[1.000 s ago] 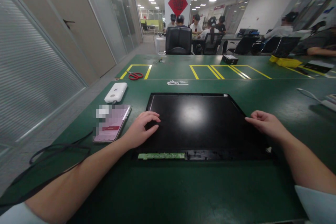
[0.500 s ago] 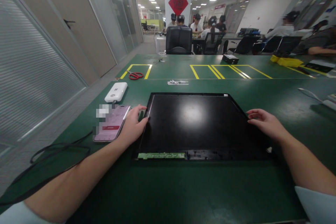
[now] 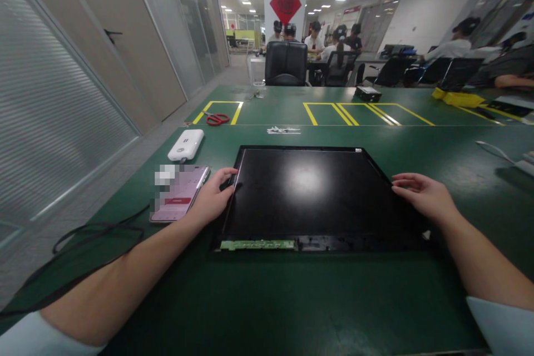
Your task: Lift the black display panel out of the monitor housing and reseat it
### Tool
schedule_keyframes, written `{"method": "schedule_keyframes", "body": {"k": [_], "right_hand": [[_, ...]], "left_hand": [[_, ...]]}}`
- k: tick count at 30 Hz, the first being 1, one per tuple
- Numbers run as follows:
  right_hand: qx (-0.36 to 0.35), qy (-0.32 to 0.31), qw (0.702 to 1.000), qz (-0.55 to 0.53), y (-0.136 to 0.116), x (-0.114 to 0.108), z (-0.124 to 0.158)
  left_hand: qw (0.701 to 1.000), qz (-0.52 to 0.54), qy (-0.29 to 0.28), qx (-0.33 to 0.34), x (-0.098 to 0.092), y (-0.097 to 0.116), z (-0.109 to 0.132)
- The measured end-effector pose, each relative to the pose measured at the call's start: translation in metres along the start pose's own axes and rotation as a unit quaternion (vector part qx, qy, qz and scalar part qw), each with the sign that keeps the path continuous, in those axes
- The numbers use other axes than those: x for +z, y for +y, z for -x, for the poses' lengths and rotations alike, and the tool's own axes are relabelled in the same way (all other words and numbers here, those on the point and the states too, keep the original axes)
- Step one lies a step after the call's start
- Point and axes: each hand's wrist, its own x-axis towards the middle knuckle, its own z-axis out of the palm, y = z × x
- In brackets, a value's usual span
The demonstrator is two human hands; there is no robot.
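A black flat display panel (image 3: 306,189) lies face up on the green table (image 3: 267,295), with a narrow green circuit strip (image 3: 256,245) along its near left edge. My left hand (image 3: 212,197) rests at the panel's left edge, fingers curled onto the rim. At the right edge my right hand (image 3: 423,194) grips the panel, fingers lying over the rim and thumb at the side.
A phone (image 3: 179,193) and a white power bank (image 3: 186,145) lie left of the panel, a black cable (image 3: 89,233) nearer me. Red scissors (image 3: 217,118), small white parts (image 3: 283,130) and yellow marked boxes (image 3: 334,113) are farther back. People sit at tables beyond.
My left hand slid off the panel's face to its left edge and now holds the rim. My right hand stayed at the right edge, shifting only slightly.
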Motion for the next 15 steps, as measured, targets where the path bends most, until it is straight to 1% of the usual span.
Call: {"method": "schedule_keyframes", "body": {"k": [3, 6, 11, 15], "right_hand": [[0.009, 0.004, 1.0, -0.02, -0.0017, 0.0016, 0.0021], [0.011, 0.008, 1.0, -0.027, -0.0038, 0.0028, 0.0042], [0.009, 0.011, 1.0, 0.008, -0.0046, 0.0025, 0.0042], [0.001, 0.008, 0.999, 0.036, -0.0035, 0.0016, 0.002]], "left_hand": [[0.995, 0.092, 0.01, -0.02, 0.0013, 0.0044, 0.0013], [0.988, 0.147, 0.02, -0.028, 0.001, 0.0083, 0.0031], [0.981, 0.189, 0.022, -0.045, -0.0018, 0.0087, 0.0025], [0.981, 0.181, 0.05, -0.037, -0.0027, 0.0077, 0.0015]]}}
